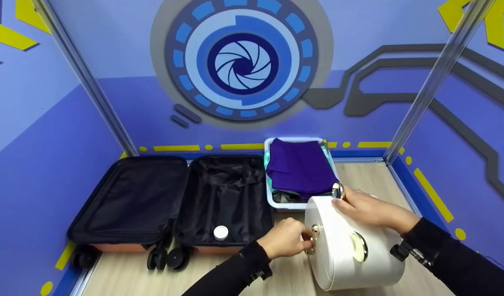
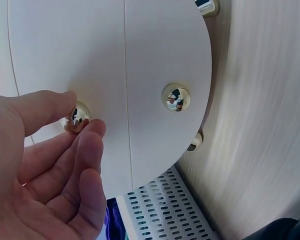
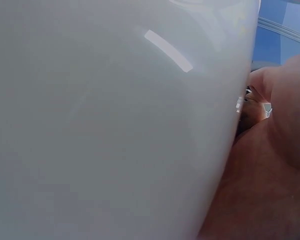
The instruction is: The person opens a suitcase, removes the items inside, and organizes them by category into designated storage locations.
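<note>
A glossy white makeup storage box (image 1: 358,255) with a rounded front is near the right front of the table. In the left wrist view, gold ball knobs stud its front (image 2: 155,45), which thin seams divide into sections. My left hand (image 1: 286,238) pinches one gold knob (image 2: 80,116) between thumb and fingers; a second knob (image 2: 176,97) is untouched beside it. At the top of the box, my right hand (image 1: 365,209) grips the carrying handle, whose gold end (image 1: 337,191) shows past the thumb. The right wrist view is mostly the box's shiny wall (image 3: 115,125), with the right hand at its edge.
An open black-lined suitcase (image 1: 128,201) lies at left, a small round white-lidded container (image 1: 221,233) in its right half. Behind the box stands a white basket (image 1: 270,197) with folded purple cloth (image 1: 301,166) on top. Painted panels enclose the table's back and sides.
</note>
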Tool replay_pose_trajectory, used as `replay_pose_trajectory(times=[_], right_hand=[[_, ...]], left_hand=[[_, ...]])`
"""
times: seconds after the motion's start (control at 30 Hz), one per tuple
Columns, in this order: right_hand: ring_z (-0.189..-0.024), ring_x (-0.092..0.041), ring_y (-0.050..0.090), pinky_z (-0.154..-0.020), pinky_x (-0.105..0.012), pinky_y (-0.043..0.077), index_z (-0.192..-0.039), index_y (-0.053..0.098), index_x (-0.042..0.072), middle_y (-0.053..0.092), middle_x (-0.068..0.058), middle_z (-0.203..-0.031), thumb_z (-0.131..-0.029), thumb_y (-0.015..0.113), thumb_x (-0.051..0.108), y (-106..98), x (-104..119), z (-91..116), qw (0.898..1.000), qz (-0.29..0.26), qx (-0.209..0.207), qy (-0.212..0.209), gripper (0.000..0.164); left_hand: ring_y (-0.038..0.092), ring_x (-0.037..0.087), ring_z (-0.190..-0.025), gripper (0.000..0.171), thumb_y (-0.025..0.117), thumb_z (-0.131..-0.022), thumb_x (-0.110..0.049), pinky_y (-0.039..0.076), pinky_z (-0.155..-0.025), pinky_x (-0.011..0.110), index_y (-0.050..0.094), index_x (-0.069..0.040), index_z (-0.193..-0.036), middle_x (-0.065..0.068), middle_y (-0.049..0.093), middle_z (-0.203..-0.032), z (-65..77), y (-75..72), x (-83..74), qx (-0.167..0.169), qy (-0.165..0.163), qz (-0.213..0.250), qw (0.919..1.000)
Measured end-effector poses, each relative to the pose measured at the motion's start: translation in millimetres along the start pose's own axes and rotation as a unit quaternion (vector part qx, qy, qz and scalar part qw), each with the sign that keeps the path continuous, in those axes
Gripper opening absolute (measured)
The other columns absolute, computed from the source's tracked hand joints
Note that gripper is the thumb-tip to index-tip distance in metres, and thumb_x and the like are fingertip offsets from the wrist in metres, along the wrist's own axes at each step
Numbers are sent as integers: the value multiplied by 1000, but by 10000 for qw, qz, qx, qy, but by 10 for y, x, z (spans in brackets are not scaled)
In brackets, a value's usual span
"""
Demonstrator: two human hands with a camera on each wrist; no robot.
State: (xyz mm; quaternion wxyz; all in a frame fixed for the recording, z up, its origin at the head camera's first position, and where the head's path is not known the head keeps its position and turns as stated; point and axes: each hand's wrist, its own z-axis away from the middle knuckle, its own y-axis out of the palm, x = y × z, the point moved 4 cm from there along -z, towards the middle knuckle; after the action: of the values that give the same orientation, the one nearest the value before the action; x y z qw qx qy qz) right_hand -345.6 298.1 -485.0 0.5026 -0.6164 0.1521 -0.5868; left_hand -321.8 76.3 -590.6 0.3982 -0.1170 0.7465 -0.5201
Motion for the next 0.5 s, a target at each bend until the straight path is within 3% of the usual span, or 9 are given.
replay_pose_trajectory(times=[0.27,0.5], right_hand=[[-99,-21,61,-84,-39,51,-109,53,14,63,-10,-107,-117,52,44,6,1,-8,10000,16,-35,-6,32],[-104,-22,63,-85,-41,55,-118,55,13,65,-12,-114,-117,51,46,5,-22,1,10000,54,-23,46,33]], left_hand=[[57,-12,-69,14,83,-97,-34,44,-64,8,89,-31,-109,-21,84,-96,26,-10,36,117,-156,221,9996],[64,-10,-76,18,85,-96,-30,48,-71,8,88,-25,-113,-17,84,-99,49,-68,126,99,-35,313,9995]])
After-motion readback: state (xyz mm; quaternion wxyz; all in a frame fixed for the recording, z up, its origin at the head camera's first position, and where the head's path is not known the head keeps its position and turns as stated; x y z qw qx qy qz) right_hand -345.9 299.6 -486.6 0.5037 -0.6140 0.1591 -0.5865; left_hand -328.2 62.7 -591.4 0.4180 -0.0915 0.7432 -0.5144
